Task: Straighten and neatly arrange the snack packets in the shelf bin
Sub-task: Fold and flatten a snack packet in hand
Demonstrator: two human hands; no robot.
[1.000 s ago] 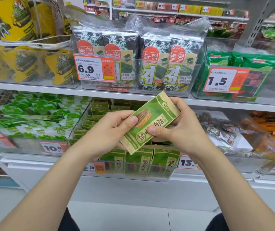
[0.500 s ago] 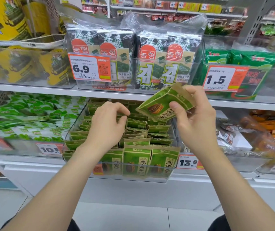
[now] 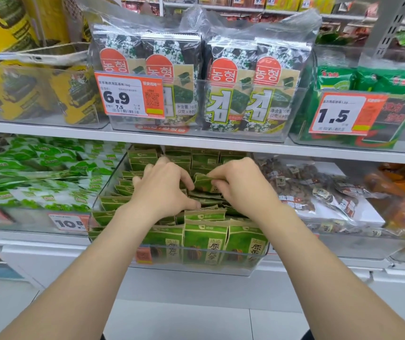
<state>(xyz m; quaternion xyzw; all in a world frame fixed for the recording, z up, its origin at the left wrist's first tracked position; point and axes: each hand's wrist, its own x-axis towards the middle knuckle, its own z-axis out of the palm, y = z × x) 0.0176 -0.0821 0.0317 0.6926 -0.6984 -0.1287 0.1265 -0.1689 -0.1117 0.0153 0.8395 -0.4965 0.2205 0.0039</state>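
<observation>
Creased green packet [image 3: 202, 184] lowered into bin [image 3: 191, 269] — right hand [image 3: 243, 187] pinches it; left hand [image 3: 162, 190] curled, hold unclear

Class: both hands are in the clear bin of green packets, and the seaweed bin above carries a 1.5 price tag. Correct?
No: the head view shows the seaweed bin carries a 6.9 price tag. The left hand and right hand are in the clear bin.

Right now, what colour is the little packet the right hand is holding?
Mostly green. The head view shows the packet, pinched by the right hand, best.
</observation>
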